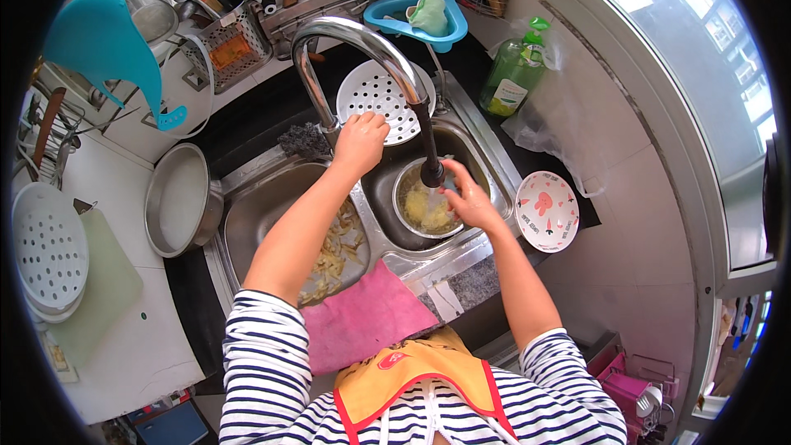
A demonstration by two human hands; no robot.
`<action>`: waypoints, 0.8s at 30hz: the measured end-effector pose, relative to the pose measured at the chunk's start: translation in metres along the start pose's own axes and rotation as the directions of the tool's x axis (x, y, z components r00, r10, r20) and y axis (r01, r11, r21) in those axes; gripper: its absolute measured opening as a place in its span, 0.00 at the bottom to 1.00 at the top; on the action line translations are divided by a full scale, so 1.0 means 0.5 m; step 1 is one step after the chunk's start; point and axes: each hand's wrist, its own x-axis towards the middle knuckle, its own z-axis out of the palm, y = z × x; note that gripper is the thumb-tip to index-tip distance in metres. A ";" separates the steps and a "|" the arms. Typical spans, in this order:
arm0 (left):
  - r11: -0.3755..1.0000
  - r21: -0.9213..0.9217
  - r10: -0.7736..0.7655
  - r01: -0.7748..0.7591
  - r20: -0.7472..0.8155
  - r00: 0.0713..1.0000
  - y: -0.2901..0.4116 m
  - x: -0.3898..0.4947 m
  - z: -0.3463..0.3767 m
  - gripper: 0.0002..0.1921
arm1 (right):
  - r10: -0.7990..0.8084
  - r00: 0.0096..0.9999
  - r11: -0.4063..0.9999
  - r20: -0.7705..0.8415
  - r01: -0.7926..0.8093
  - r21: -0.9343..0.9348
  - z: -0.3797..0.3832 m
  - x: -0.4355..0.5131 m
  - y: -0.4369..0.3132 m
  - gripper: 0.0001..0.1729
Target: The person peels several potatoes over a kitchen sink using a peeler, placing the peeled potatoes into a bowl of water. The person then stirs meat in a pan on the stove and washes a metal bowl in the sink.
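My left hand (361,141) is at the base of the chrome faucet (346,26), over the divider between two sinks; its fingers are bent and what they touch is partly hidden. My right hand (468,196) is beside the black spout end (432,172), fingers apart, at the rim of a round metal bowl (401,222). Water runs from the spout into the bowl, over pale yellow peeled pieces (426,210). The bowl stands in the right sink basin (386,180). Peelings (337,253) lie in the left basin (250,216).
A white perforated steamer plate (371,83) leans behind the right basin. A rabbit-patterned bowl (547,213) stands right, near a green soap bottle (513,77). A metal pot (179,198) stands left. A pink cloth (371,321) hangs over the front edge. A blue corner strainer (454,28) is behind.
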 end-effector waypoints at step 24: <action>0.528 -0.495 -0.303 0.690 0.649 0.698 -0.119 -0.595 -0.234 0.22 | -0.269 0.823 0.824 0.501 0.466 -0.323 0.196 -0.024 -0.220 0.23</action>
